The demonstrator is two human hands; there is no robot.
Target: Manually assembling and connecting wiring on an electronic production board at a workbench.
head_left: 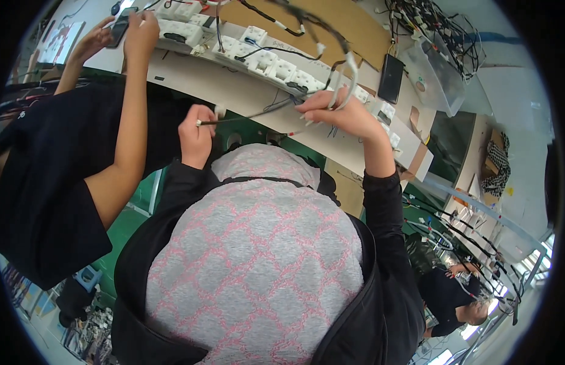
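Note:
My left hand is closed around one end of a thin dark cable, just off the bench's near edge. Small white connectors show at its fingers. My right hand is pinched on a wire harness over the bench. White and dark strands loop up from its fingers and blur toward the far side. Loose thin wire ends hang below that hand. Whether the cable at my left hand belongs to the same harness, I cannot tell. A row of white connector fixtures runs along the bench beneath the harness.
At my left a co-worker's hands hold a phone. A black phone lies beside a clear plastic bin, with a tangle of black cables behind. Another person is at the lower right. More harnesses hang there.

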